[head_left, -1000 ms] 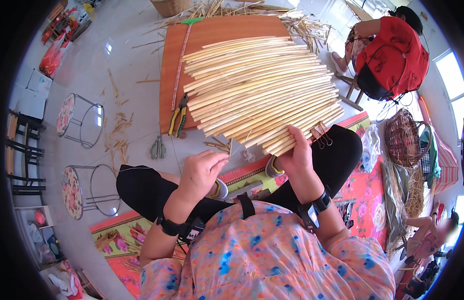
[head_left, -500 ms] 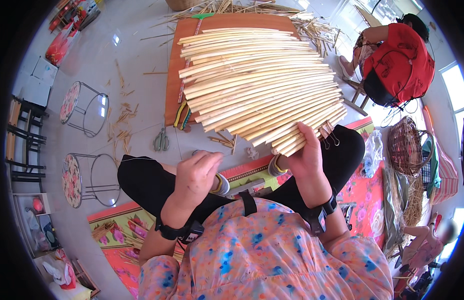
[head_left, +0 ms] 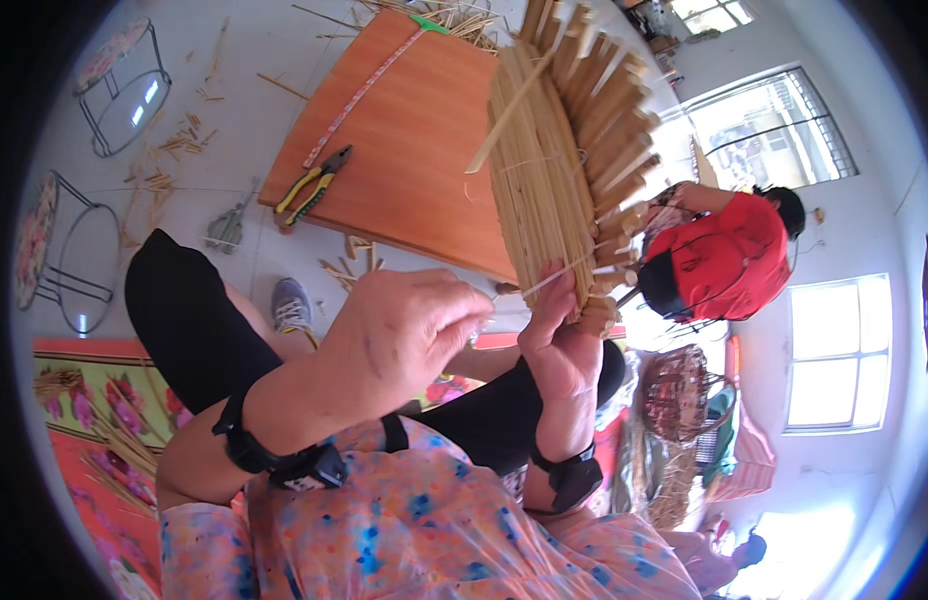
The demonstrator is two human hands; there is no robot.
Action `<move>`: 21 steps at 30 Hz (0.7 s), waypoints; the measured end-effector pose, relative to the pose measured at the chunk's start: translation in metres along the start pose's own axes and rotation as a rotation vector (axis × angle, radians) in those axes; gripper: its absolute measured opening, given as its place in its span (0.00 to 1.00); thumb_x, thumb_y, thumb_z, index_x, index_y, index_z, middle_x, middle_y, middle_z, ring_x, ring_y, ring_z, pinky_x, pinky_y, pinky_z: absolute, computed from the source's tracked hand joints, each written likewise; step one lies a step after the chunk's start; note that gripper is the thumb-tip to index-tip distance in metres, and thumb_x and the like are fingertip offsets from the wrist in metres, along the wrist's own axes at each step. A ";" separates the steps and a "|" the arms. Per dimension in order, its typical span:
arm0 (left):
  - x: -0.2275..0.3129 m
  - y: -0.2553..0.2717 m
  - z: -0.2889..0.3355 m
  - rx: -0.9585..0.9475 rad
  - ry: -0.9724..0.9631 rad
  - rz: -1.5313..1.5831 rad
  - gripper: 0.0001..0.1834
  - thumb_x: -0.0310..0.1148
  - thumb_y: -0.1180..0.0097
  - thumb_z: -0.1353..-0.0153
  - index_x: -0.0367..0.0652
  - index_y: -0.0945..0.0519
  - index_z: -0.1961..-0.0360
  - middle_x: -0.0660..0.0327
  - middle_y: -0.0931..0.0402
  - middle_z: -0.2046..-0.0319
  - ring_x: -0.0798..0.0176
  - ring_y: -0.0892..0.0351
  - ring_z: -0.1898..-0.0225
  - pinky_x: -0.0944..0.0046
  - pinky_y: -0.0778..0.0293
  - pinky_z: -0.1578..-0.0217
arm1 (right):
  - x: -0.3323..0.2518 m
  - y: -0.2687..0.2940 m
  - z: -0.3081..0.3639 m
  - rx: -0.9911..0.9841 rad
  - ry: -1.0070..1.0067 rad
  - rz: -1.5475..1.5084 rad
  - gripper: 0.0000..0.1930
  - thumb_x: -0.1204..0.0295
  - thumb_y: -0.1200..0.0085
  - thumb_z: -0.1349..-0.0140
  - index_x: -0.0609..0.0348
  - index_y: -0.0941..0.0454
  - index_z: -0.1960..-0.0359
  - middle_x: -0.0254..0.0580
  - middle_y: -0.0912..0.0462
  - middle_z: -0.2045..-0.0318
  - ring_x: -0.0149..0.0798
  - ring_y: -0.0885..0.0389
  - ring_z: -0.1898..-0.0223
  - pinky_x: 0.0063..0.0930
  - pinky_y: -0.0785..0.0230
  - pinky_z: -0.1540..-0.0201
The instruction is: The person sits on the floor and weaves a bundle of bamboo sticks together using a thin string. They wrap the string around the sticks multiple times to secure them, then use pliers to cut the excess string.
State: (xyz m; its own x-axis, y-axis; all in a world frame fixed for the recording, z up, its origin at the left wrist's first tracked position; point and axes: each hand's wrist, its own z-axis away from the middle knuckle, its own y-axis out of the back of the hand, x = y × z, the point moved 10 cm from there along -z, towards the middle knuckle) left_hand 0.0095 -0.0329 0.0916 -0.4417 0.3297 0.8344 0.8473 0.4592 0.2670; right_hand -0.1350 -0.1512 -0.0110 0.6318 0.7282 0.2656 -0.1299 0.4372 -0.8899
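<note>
A mat of pale, straw-like stalks (head_left: 539,170) tied side by side is tilted up on edge, its cut ends facing right. My right hand (head_left: 564,350) grips its lower end, thumb on the near face. My left hand (head_left: 414,320) is pinched closed just left of that end, apart from the mat; whatever lies between its fingertips is too small to make out. A thin pale strand (head_left: 554,278) crosses the mat beside my right thumb. One loose flat stalk (head_left: 506,118) sticks out across the mat's upper part.
Ahead lies a brown board (head_left: 414,130) with pliers (head_left: 314,187) and a patterned measuring strip (head_left: 364,95). Green-handled scissors (head_left: 227,228) and stalk scraps (head_left: 179,140) lie on the floor. Two round stools (head_left: 69,245) stand left. A person in red (head_left: 724,255) sits right, near a wicker basket (head_left: 674,390).
The mat has been lifted off the board and tipped up on edge toward the right, uncovering the pliers and strip. My left hand has come nearer my right. The view has swung right.
</note>
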 end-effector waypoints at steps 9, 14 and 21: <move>0.035 0.006 -0.009 -0.010 -0.121 0.156 0.09 0.21 0.34 0.45 0.41 0.16 0.62 0.57 0.22 0.73 0.56 0.18 0.74 0.61 0.25 0.74 | 0.034 -0.018 0.014 0.005 -0.081 -0.269 0.22 0.70 0.45 0.32 0.72 0.27 0.41 0.46 0.14 0.53 0.37 0.12 0.57 0.28 0.16 0.55; 0.031 0.020 -0.031 0.233 -0.170 0.186 0.09 0.18 0.34 0.46 0.39 0.17 0.65 0.57 0.22 0.72 0.58 0.19 0.71 0.63 0.26 0.72 | 0.041 -0.013 0.014 -0.080 -0.124 -0.213 0.21 0.68 0.50 0.29 0.69 0.28 0.39 0.41 0.14 0.49 0.38 0.12 0.54 0.29 0.17 0.54; 0.006 -0.007 -0.041 0.354 -0.158 0.353 0.08 0.17 0.34 0.47 0.37 0.18 0.66 0.57 0.21 0.71 0.60 0.19 0.73 0.65 0.25 0.72 | 0.066 -0.020 0.013 -0.122 -0.156 -0.132 0.19 0.67 0.51 0.27 0.60 0.27 0.39 0.41 0.20 0.44 0.36 0.16 0.48 0.30 0.15 0.55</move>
State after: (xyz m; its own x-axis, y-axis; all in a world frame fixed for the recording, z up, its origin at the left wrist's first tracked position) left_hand 0.0131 -0.0681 0.1149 -0.2098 0.6226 0.7539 0.8129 0.5395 -0.2193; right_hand -0.1007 -0.1054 0.0284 0.5100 0.7457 0.4286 0.0459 0.4740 -0.8793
